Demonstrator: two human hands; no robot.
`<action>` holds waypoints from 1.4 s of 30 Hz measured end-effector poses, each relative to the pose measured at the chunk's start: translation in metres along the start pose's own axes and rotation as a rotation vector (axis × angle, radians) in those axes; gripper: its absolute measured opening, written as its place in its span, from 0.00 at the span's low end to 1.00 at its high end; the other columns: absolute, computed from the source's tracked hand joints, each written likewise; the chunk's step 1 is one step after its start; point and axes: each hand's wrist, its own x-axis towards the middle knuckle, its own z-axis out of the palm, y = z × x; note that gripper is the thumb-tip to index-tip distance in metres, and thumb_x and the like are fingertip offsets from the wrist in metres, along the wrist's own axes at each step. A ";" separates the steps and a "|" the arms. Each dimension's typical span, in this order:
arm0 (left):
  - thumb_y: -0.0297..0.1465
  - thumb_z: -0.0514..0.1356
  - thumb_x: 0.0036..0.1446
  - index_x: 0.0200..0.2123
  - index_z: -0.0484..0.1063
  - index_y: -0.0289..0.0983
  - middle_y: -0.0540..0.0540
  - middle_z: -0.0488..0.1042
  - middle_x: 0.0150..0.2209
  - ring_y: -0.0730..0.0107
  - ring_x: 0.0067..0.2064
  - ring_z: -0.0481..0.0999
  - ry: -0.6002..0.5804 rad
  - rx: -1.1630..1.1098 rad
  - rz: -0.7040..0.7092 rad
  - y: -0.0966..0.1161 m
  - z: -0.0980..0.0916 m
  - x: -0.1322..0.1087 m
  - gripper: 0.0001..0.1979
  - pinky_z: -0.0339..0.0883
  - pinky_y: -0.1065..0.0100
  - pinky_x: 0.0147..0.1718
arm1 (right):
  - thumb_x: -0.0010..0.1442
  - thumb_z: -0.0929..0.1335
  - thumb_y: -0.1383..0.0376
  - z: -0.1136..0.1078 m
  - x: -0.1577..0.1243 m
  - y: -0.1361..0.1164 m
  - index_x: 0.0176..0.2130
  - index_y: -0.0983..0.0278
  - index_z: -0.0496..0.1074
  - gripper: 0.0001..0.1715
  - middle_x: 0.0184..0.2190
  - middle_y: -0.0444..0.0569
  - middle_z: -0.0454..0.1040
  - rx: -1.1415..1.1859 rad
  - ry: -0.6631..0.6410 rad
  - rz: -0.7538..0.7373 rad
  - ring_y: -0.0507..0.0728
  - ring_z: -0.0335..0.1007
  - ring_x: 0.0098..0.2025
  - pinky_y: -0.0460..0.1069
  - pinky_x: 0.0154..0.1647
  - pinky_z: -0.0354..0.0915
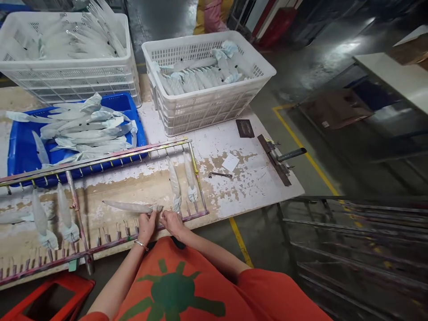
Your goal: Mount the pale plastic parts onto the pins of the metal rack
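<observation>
Left hand (pixel 146 226) pinches the wrapped end of a long pale piece (pixel 129 206), which points toward ten o'clock from it, over the near part of a rack. Just beside it at three o'clock, the right hand (pixel 172 223) bends its fingers in at that same end; whether they grip it cannot be told.

Clock directions run from the hands. Beneath everything is a worn table (pixel 210 147), and on it the long hooked rack (pixel 74 196), with two hanging pieces at one o'clock and two at nine. White crates of pale pieces stand at eleven (pixel 83 76) and near one (pixel 207 104). A blue tray (pixel 15 142), heaped with wrapped pieces, sits between ten and eleven. Toward two o'clock lie a handled clamp (pixel 274 158), a paper scrap (pixel 230 162) and a small wrench (pixel 220 175).
</observation>
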 end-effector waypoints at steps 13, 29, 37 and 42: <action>0.47 0.61 0.58 0.40 0.78 0.34 0.39 0.82 0.37 0.55 0.42 0.80 -0.117 -0.062 0.057 -0.012 0.014 -0.007 0.21 0.74 0.58 0.47 | 0.74 0.62 0.66 0.006 -0.012 0.004 0.55 0.66 0.71 0.14 0.46 0.54 0.82 0.046 0.027 -0.038 0.59 0.78 0.48 0.48 0.45 0.63; 0.42 0.58 0.60 0.42 0.81 0.37 0.35 0.83 0.44 0.48 0.54 0.79 -0.121 0.019 0.104 -0.019 0.026 -0.010 0.18 0.69 0.48 0.60 | 0.73 0.59 0.67 0.010 -0.010 0.003 0.52 0.66 0.70 0.13 0.43 0.57 0.81 0.033 0.053 -0.014 0.59 0.77 0.44 0.49 0.42 0.61; 0.39 0.57 0.62 0.37 0.82 0.37 0.36 0.82 0.38 0.47 0.52 0.80 -0.034 0.079 0.168 -0.016 0.034 -0.014 0.16 0.70 0.47 0.60 | 0.72 0.59 0.69 0.001 -0.012 -0.005 0.53 0.68 0.70 0.16 0.44 0.61 0.80 0.000 0.015 0.037 0.62 0.78 0.45 0.51 0.43 0.65; 0.38 0.56 0.61 0.36 0.82 0.38 0.35 0.82 0.38 0.46 0.52 0.81 -0.009 0.080 0.165 -0.019 0.040 -0.015 0.15 0.70 0.46 0.61 | 0.73 0.58 0.67 -0.002 -0.009 -0.009 0.53 0.69 0.71 0.17 0.44 0.63 0.81 -0.026 0.013 0.045 0.63 0.79 0.47 0.52 0.44 0.68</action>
